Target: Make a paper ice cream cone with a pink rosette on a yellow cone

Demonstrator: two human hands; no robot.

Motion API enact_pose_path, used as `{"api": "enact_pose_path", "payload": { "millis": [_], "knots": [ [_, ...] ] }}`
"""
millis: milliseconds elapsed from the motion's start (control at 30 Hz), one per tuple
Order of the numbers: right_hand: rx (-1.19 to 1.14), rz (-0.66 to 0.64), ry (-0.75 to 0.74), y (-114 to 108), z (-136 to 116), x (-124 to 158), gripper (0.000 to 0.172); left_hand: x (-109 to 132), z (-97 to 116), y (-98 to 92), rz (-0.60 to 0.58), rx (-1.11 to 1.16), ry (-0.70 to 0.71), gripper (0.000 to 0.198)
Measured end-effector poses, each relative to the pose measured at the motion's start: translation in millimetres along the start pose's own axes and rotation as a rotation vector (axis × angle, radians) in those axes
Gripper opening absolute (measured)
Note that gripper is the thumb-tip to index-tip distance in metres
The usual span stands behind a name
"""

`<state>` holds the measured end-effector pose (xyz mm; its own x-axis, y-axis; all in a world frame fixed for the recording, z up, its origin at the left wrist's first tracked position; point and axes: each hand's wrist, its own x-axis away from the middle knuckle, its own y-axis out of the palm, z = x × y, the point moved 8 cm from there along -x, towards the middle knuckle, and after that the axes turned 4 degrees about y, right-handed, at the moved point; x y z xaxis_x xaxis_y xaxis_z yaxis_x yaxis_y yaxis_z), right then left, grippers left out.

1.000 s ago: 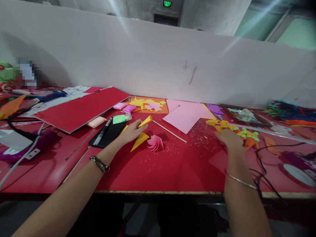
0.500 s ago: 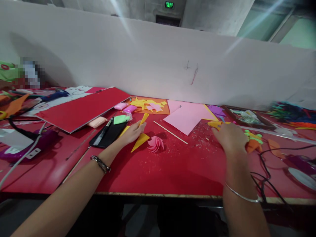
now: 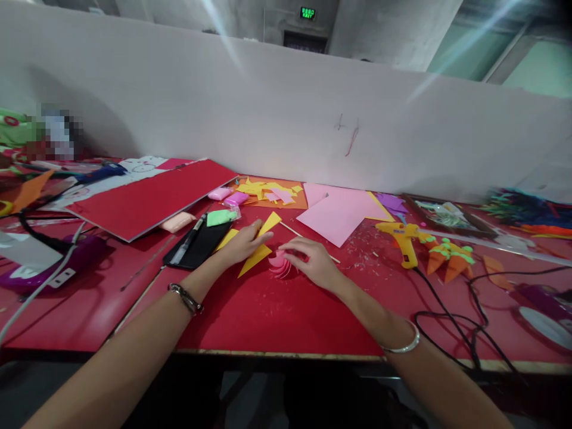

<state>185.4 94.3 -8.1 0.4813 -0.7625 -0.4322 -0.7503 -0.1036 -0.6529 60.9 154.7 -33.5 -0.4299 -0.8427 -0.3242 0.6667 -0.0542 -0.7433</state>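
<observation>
- The red surface (image 3: 268,325) ends in a pale, worn front edge (image 3: 286,356), well in front of the pale pink sheet (image 3: 333,219), the landmark here; a white partition (image 3: 268,107) stands just behind that sheet.
- Open room lies in front of the sheet, out to the front edge, with only small flecks scattered over it.
- Right of the sheet, room narrows: a yellow glue gun (image 3: 406,244), orange carrot shapes (image 3: 458,268) with green tops, and looping black cords (image 3: 440,313).
- Left of the sheet, a black slab (image 3: 210,238) carries a pen and a green packet.
- The pink paper swirl (image 3: 279,267) sits on the surface, in front of the sheet and to its left; its curved, overlapping petals fan into a rounded spiral, the top partly hidden by fingers.
- Right hand (image 3: 317,265), in front of the sheet: its grip is half curled at the swirl, fingertips close together; whether it pinches a petal, I cannot tell.
- Left hand (image 3: 241,245), left of the sheet: its grip is nearly closed around yellow paper (image 3: 271,222), whose pointed end sticks out past the thumb.
- A yellow triangle (image 3: 252,265) shows beneath that hand.
</observation>
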Motion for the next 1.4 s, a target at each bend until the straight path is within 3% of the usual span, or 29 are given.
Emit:
{"api": "enact_pose_path", "payload": {
  "millis": [233,400,533,600,700,800,900,1000,1200,1400],
  "knots": [
    [-0.041,0.017,0.036,-7,10,2,0.016,0,-7,5.6,-0.075,-0.317,-0.024,0.034],
    [-0.199,0.055,0.054,-16,9,5,0.013,5,-13,14.3,-0.203,-0.451,-0.025,0.034],
    [-0.338,0.069,0.080,-24,9,7,0.013,6,10,-0.3,-0.103,-0.413,0.142,0.044],
    [-0.393,0.063,0.084,-27,9,6,0.012,7,29,-10.5,-0.023,-0.308,0.238,0.045],
    [-0.469,0.038,0.091,-27,11,6,0.010,10,50,-10.9,-0.041,0.113,0.264,0.038],
    [-0.521,0.039,0.089,-27,11,7,0.009,16,57,18.3,-0.289,0.530,0.098,0.041],
    [-0.573,0.029,0.070,-27,6,7,0.011,34,72,55.5,-0.666,0.850,-0.072,0.046],
    [-0.677,-0.041,0.100,-22,2,9,0.011,47,91,68.2,-0.866,1.142,-0.119,0.047],
    [-0.759,-0.092,0.133,-17,2,11,0.010,45,90,71.9,-0.834,1.282,-0.141,0.041],
    [-0.654,-0.001,0.064,-25,2,9,0.011,37,84,67.6,-0.740,1.127,-0.052,0.033]
  ]
}}
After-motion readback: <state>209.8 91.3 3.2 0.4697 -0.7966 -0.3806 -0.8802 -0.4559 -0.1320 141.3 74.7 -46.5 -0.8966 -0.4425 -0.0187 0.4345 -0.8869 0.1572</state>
